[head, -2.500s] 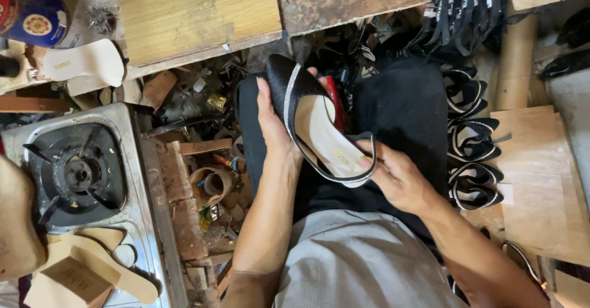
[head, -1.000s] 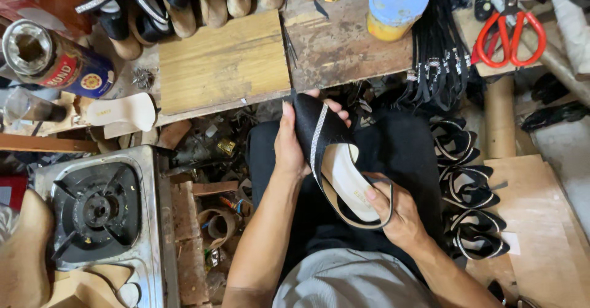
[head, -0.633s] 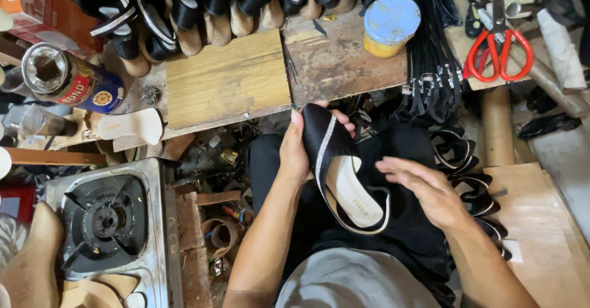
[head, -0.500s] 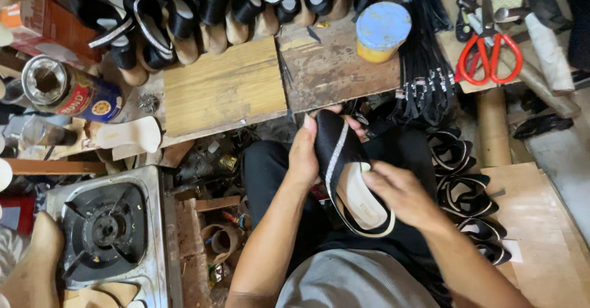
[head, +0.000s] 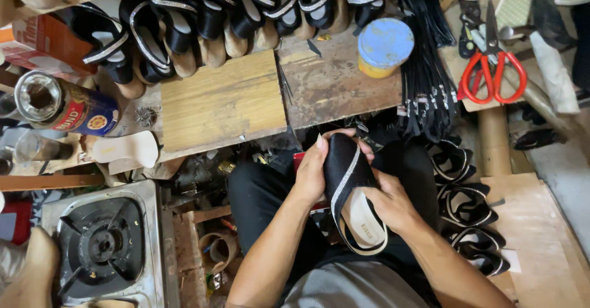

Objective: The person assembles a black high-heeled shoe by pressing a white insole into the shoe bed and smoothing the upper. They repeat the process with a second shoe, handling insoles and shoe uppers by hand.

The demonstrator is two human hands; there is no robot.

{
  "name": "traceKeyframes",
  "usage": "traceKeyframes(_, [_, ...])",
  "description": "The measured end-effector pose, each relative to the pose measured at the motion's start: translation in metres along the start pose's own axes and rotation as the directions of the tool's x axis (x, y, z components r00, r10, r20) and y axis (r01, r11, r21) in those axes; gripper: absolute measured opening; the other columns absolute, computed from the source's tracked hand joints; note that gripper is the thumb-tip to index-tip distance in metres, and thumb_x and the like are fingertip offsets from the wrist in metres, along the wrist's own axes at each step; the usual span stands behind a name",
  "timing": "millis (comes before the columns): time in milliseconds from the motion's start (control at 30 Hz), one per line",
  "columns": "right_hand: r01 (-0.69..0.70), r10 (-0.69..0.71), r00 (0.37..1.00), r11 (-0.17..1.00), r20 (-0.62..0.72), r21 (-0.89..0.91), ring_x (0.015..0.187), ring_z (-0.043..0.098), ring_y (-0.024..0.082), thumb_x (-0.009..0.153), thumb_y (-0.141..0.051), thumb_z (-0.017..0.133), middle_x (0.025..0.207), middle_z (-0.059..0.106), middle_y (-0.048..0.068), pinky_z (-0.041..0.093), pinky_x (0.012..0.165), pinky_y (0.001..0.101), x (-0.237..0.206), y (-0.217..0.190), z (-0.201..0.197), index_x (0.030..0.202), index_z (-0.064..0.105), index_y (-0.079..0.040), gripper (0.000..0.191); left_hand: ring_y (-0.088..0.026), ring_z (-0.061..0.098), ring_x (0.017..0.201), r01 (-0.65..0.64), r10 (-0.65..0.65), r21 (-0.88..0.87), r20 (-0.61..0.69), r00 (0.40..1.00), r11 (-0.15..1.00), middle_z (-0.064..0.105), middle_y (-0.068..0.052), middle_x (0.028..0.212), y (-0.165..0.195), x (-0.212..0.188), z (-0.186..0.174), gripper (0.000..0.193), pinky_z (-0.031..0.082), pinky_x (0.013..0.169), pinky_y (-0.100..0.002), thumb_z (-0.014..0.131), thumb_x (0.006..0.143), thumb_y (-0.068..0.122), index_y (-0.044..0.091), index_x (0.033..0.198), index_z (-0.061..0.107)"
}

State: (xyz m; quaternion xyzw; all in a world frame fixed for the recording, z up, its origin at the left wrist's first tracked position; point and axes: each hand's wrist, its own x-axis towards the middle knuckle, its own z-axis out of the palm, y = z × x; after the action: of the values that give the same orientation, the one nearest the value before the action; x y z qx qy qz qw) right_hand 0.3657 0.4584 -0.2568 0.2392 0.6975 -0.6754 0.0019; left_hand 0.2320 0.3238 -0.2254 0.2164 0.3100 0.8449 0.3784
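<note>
Black slipper (head: 349, 188) | left hand (head: 312, 173) clasps toe | right hand (head: 388, 202) grips side | hands: both clamped

left hand (head: 311, 176): bare, no glove or ring | right hand (head: 388, 202): bare | forearms: uncovered, no sleeves below the hands | torso: grey shirt | legs: black trousers beside the hands

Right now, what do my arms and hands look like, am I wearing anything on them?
Both arms are bare from the elbows down: no sleeves, gloves, watch, rings or bands show. The left hand and right hand have short, plain nails. Below the arms, grey cloth shows at the waist, with black trousers over the lap.
</note>
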Motion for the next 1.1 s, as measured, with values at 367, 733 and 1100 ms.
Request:
traceKeyframes(367, [0.054, -0.053, 0.999, 0.989, -0.009, 0.134, 0.111, 0.064, 0.015, 0.092, -0.028, 0.067, 0.122, 0.069, 0.007, 0.050, 0.097, 0.0310, 0.098, -0.058, 0.005, 0.139, 0.056, 0.001, 0.056, -0.034, 0.065, 0.116, 0.095, -0.113, -0.190, -0.084, 0.990, 0.977, 0.064, -0.023, 0.123, 0.050, 0.115, -0.076, 0.066, 0.053, 0.105, -0.047, 0.036, 0.110, 0.053, -0.004, 0.143, 0.047])
traceKeyframes(733, [0.073, -0.017, 0.974, 0.968, -0.226, 0.240, 0.097, 0.066, 0.021, 0.100, -0.021, 0.060, 0.110, 0.072, 0.015, 0.053, 0.088, 0.0397, 0.086, -0.016, -0.013, 0.123, 0.067, 0.009, 0.039, -0.037, 0.065, 0.117, 0.041, -0.043, -0.108, -0.013, 0.999, 0.993, 0.063, -0.026, 0.123, 0.015, 0.085, -0.065, 0.066, 0.054, 0.103, -0.050, 0.038, 0.112, 0.054, -0.005, 0.142, 0.047])
traceKeyframes(1100, [0.125, -0.116, 0.992, 0.960, -0.051, 0.250, 0.105, 0.071, 0.021, 0.104, -0.021, 0.053, 0.112, 0.076, 0.015, 0.053, 0.096, 0.0338, -0.045, 0.007, -0.027, 0.120, 0.070, 0.005, 0.035, -0.040, 0.066, 0.114, 0.004, -0.036, -0.199, -0.154, 0.988, 0.980, 0.063, -0.027, 0.122, 0.000, 0.005, -0.013, 0.063, 0.055, 0.100, -0.050, 0.037, 0.109, 0.054, 0.001, 0.141, 0.046])
